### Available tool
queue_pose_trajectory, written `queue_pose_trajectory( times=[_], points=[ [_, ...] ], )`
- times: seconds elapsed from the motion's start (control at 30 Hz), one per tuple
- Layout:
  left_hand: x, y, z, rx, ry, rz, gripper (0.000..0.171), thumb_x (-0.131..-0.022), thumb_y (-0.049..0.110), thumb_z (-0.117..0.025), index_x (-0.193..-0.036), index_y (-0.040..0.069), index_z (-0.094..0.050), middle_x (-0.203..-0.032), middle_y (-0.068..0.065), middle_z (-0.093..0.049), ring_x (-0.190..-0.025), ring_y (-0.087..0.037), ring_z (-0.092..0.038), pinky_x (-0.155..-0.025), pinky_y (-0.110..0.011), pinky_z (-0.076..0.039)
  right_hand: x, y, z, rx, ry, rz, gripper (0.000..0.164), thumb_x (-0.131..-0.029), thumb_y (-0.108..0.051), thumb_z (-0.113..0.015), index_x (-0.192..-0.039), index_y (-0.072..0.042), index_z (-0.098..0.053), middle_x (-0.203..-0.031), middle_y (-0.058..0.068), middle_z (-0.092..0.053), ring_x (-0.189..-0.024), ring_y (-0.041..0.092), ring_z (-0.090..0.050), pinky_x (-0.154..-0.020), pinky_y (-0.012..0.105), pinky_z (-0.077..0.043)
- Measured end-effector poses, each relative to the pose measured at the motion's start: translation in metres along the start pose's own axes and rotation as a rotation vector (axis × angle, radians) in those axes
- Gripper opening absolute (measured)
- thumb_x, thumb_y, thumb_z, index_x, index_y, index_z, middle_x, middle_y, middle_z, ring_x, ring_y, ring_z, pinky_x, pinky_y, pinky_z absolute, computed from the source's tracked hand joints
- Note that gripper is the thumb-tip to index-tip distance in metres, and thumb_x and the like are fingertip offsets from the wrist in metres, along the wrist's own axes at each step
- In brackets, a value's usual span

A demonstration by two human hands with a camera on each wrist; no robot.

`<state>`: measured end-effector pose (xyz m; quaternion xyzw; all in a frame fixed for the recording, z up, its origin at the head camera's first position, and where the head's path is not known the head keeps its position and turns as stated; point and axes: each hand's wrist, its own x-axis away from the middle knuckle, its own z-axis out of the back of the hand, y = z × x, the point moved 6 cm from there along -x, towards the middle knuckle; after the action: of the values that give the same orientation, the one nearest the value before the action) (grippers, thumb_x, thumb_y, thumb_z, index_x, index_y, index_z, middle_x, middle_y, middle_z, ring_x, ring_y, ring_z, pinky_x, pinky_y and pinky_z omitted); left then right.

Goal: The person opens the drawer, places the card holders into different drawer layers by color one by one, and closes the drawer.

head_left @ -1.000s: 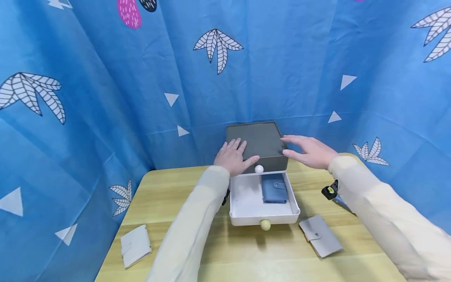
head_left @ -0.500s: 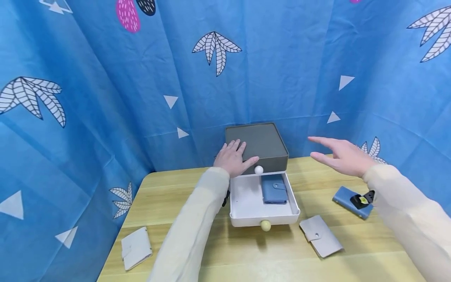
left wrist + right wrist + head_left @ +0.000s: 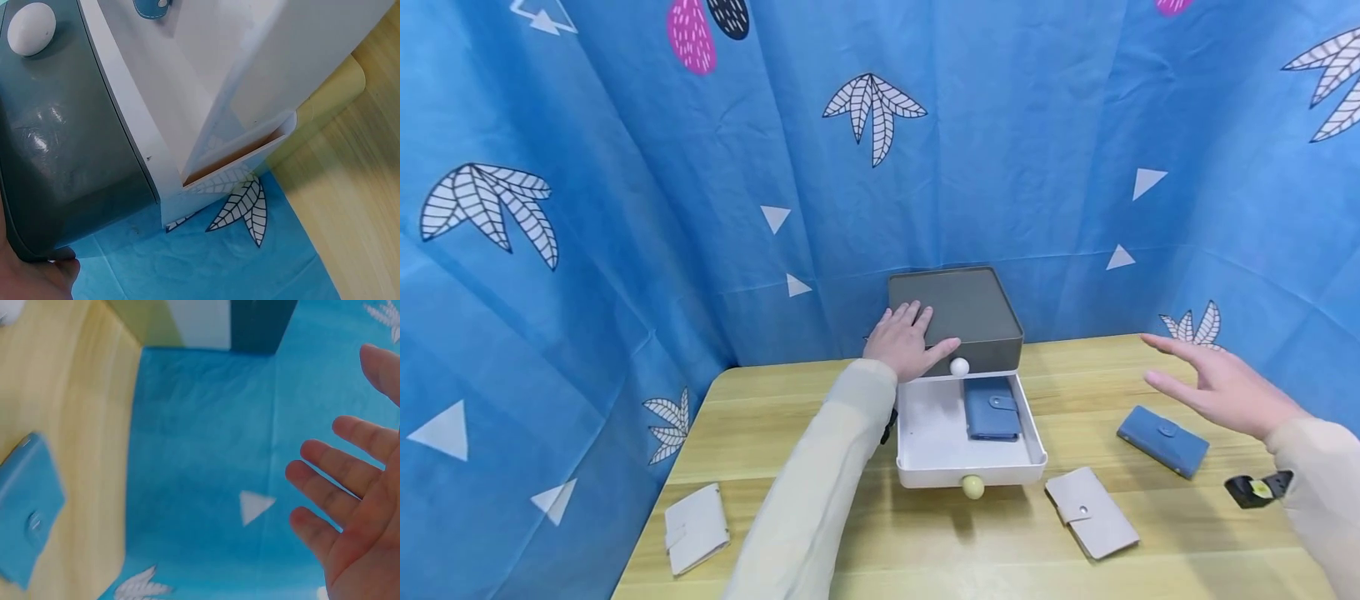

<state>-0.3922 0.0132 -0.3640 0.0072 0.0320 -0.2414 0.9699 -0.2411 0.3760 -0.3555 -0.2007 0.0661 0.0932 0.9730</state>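
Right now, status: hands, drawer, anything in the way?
Left hand rests on grey box. Right hand raised, empty. White drawer open, blue wallet inside. Beige wallet off the drawer's front right corner, apparently not blocking.

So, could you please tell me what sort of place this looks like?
Perhaps a staged tabletop work area: blue patterned curtain hangs behind and beside a wood-grain table, which bears a drawer unit.

From here, the wooden table (image 3: pixel 775 417) has a drawer box (image 3: pixel 973 308) along its back edge, a white wallet (image 3: pixel 697 531) by its left edge, a blue wallet (image 3: pixel 1163 442) toward its right, a beige wallet (image 3: pixel 1093 514) between.
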Motion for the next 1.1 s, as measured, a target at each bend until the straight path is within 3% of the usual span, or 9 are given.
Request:
queue_pose_trajectory(
  times=[0.07,0.13,0.2,0.3,0.43,0.53,0.67,0.87,1.1],
  points=[
    [0.001,0.001,0.002,0.0,0.0,-0.005,0.094,-0.084,0.082,-0.01,-0.155,0.021,-0.017,-0.16,-0.003,-0.016,-0.147,-0.02,-0.011,-0.118,-0.04,-0.006,0.007,0.012,-0.002,0.009,-0.004,-0.028,0.067,-0.097,-0.043,-0.055,-0.153,-0.018,-0.027,-0.118,0.024,-0.058,-0.04,0.015,-0.037,-0.064,0.035,-0.037],
    [0.002,0.001,0.003,0.0,0.003,-0.007,0.093,-0.085,0.081,-0.011,-0.155,0.02,-0.018,-0.16,-0.003,-0.016,-0.147,-0.02,-0.011,-0.118,-0.04,-0.006,0.013,0.023,-0.003,0.017,-0.001,-0.056,0.07,-0.096,-0.044,-0.055,-0.153,-0.014,-0.027,-0.143,0.028,-0.038,-0.047,0.015,-0.042,-0.065,0.038,-0.037],
    [0.002,0.002,0.003,0.0,0.005,-0.01,0.093,-0.085,0.081,-0.011,-0.155,0.02,-0.018,-0.16,-0.003,-0.016,-0.147,-0.02,-0.011,-0.118,-0.04,-0.007,0.019,0.032,-0.006,0.008,-0.01,-0.086,0.072,-0.096,-0.045,-0.055,-0.153,-0.012,-0.026,-0.142,0.03,-0.037,-0.046,0.016,-0.041,-0.061,0.036,-0.036],
    [0.002,0.002,0.003,-0.001,0.007,-0.012,0.093,-0.085,0.081,-0.011,-0.155,0.02,-0.018,-0.16,-0.004,-0.016,-0.147,-0.021,-0.011,-0.118,-0.04,-0.007,0.028,0.045,-0.011,0.013,-0.031,-0.132,0.076,-0.096,-0.049,-0.053,-0.153,-0.01,-0.023,-0.105,0.023,-0.058,-0.043,0.016,-0.038,-0.054,0.032,-0.033],
    [0.001,0.001,0.001,-0.004,0.006,-0.008,0.094,-0.084,0.082,-0.01,-0.155,0.02,-0.018,-0.16,-0.004,-0.016,-0.147,-0.021,-0.011,-0.118,-0.041,-0.007,0.038,0.058,-0.019,0.016,-0.061,-0.17,0.081,-0.096,-0.051,-0.052,-0.154,-0.009,-0.017,-0.069,0.006,-0.045,-0.038,0.014,-0.032,-0.05,0.03,-0.03],
    [0.0,0.0,0.0,-0.004,0.008,-0.003,0.095,-0.084,0.082,-0.009,-0.155,0.02,-0.018,-0.16,-0.004,-0.016,-0.147,-0.021,-0.011,-0.118,-0.041,-0.007,0.043,0.066,-0.026,0.017,-0.057,-0.16,0.081,-0.095,-0.05,-0.053,-0.154,-0.008,-0.016,-0.097,0.02,-0.058,-0.043,0.014,-0.038,-0.055,0.035,-0.037],
    [-0.001,0.0,0.0,-0.002,0.016,-0.002,0.095,-0.084,0.083,-0.009,-0.155,0.02,-0.019,-0.16,-0.004,-0.017,-0.147,-0.021,-0.011,-0.118,-0.04,-0.007,0.05,0.078,-0.041,0.013,-0.05,-0.146,0.083,-0.094,-0.048,-0.057,-0.155,-0.009,-0.015,-0.137,0.036,-0.039,-0.056,0.016,-0.05,-0.067,0.051,-0.044],
    [0.0,0.0,0.0,0.005,0.022,0.004,0.094,-0.085,0.082,-0.012,-0.154,0.02,-0.02,-0.159,-0.004,-0.018,-0.147,-0.021,-0.012,-0.118,-0.04,-0.007,0.057,0.095,-0.066,-0.041,-0.023,-0.114,0.088,-0.092,-0.042,-0.063,-0.154,-0.007,-0.012,-0.149,0.038,-0.015,-0.074,0.037,-0.066,-0.078,0.078,-0.031],
    [-0.002,-0.001,-0.001,0.006,0.026,0.003,0.095,-0.084,0.083,-0.011,-0.154,0.02,-0.022,-0.159,-0.003,-0.019,-0.146,-0.02,-0.012,-0.118,-0.04,-0.008,0.066,0.108,-0.084,-0.075,0.015,-0.103,0.09,-0.09,-0.04,-0.066,-0.155,-0.008,-0.012,-0.151,0.036,-0.013,-0.121,0.066,-0.025,-0.083,0.079,-0.021]
  ],
)
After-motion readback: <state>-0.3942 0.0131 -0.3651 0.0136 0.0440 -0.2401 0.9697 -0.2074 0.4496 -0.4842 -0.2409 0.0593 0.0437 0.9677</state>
